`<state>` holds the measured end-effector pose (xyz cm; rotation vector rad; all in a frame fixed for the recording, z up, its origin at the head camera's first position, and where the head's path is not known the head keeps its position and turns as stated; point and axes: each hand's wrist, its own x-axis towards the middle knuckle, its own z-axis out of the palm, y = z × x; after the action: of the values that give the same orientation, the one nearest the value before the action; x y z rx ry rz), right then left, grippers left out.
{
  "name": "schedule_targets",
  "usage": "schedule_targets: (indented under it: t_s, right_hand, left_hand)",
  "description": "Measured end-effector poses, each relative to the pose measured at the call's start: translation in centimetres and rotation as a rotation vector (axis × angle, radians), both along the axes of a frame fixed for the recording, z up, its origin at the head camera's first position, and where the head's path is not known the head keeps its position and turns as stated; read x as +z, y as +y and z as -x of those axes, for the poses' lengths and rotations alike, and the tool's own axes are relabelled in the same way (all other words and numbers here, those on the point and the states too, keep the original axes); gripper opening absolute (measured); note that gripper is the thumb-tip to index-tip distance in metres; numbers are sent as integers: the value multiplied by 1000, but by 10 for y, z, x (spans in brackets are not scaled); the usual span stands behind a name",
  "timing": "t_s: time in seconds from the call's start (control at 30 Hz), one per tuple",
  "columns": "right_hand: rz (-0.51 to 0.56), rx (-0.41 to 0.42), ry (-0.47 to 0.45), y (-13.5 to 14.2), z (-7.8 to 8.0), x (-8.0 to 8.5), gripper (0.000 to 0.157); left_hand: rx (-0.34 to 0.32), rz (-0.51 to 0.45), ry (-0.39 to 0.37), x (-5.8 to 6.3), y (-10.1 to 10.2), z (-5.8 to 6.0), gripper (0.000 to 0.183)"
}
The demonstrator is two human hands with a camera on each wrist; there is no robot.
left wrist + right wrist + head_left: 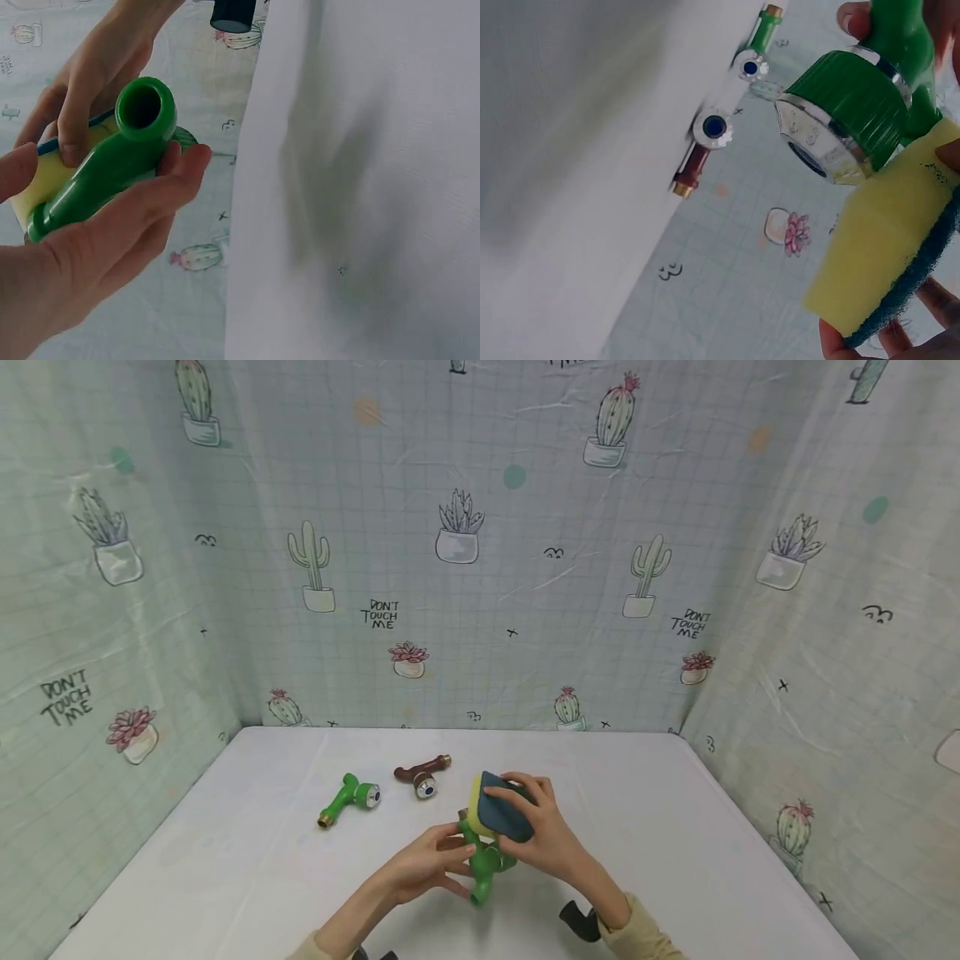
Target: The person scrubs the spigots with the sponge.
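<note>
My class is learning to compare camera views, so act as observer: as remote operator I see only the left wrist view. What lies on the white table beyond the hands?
Observer: The head view shows a loose green tap and a brown tap there.
Operator: On the tap in the left hand, I see only a ribbed edge of the knob. How does it end?
Observer: The right wrist view shows a faceted, silvery end cap.
</note>
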<state>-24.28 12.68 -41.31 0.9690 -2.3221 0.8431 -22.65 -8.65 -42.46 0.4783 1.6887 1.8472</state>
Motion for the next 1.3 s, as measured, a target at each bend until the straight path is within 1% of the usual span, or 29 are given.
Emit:
schedule_targets:
  t_s: [0.07,0.13,0.23,0.37,0.47,0.53,0.63,0.73,0.8,0.9,0.97,1.03,1.13,1.23,1.3]
  right_hand:
    - [-9,-7,-4,-1,-2,1,62]
    - [-13,-3,-21,-2,-2,2,62]
    - [-17,5,-50,0,0,2,60]
    - [-69,-51,-38,8,9,-2,56]
    - [-83,-99,-50,18,15,-5,55]
    - [-63,-97,-75,23,17,-4,54]
    - [-48,-60,-105,26,18,2,54]
    - [-89,-18,-131,22,16,11,53]
    - [-148,0,-148,18,15,15,52]
    - [-230,23,-168,11,14,17,51]
    - [-260,37,-191,8,13,17,49]
    - [-265,47,-211,6,11,17,46]
    - [-252,37,-233,4,8,17,39]
    - [-237,21,-194,3,5,14,39]
    - [-239,23,-116,4,3,11,39]
  left_hand:
    - [16,44,35,1,1,-1,57]
    - [33,82,69,1,2,-2,55]
    - [51,103,104,1,3,-4,46]
    - [73,116,126,1,2,-5,36]
    - [108,130,164,4,1,-4,36]
    - [155,142,199,6,0,-3,37]
    - [250,164,253,10,-1,-1,39]
    - [354,203,307,13,1,1,42]
    - [409,231,328,14,3,1,42]
    - [470,267,342,15,7,1,44]
    - [503,281,354,15,9,1,42]
    - [537,290,381,16,11,2,39]
    - [585,301,438,18,14,2,32]
    - [629,301,448,18,15,4,30]
    - [653,273,407,18,15,6,30]
